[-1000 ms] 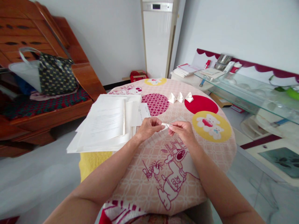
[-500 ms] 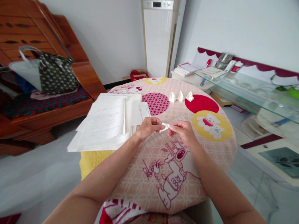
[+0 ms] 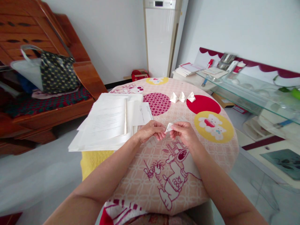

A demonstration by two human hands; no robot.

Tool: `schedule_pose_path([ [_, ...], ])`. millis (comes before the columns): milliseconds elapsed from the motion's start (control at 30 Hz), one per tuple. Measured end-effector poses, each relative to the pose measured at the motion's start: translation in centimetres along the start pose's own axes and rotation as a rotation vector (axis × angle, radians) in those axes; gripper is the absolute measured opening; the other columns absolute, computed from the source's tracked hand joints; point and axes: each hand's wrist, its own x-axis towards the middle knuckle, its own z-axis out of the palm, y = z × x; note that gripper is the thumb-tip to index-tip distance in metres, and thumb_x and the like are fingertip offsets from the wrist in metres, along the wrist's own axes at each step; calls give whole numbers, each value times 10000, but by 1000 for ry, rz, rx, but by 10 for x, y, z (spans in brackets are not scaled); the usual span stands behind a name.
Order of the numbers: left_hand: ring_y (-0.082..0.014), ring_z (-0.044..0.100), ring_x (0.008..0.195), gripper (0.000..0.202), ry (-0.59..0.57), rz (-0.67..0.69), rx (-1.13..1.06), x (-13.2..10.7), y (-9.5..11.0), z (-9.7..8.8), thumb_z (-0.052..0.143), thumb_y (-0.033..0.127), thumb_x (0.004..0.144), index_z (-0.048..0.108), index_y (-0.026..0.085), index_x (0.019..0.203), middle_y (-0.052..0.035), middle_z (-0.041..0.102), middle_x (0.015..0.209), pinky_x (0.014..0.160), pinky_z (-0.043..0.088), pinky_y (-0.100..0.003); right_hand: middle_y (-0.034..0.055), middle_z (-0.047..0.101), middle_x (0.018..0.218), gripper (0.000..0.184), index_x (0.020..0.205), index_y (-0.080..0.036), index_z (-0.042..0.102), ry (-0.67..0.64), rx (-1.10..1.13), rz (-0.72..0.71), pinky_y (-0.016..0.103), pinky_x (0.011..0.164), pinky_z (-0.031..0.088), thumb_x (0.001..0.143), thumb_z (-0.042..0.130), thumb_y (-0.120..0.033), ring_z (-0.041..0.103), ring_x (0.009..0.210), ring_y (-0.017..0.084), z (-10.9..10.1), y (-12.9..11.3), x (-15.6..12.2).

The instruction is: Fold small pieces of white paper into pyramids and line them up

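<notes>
The right hand pinches the paper from three o'clock, fingers curled; the left hand, fingers bent, meets its eight o'clock corner, grip unclear.

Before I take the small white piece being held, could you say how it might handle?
The small white piece is probably light, being tiny; its paper-like surface may dent if squeezed, and its angular shape seems unlikely to roll.

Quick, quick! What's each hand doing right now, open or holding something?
Left hand: curled against the folded paper; can't tell if it's gripping.
Right hand: closed, pinching the folded paper.
</notes>
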Motion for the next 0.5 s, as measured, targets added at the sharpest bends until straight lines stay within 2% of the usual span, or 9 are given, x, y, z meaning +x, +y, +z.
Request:
schedule_pose_path([
  [133,-109,618,511,195,-32,-26,24,-1,1,-1,753,301,705,721,109,693,-61,696,607,466,460,-189,47,718,624,290,673,-171,717,-12,-31,3,253,461,509,696,822,-440,634,485,147,-2,1,0],
  [500,-72,553,475,131,-97,-156,2,1,-2,-2,773,220,698,687,132,652,-10,642,566,446,386,-175,46,707,588,274,637,-165,721,-24,-100,-30,241,450,496,712,808,-414,618,458,137,-2,1,-1],
])
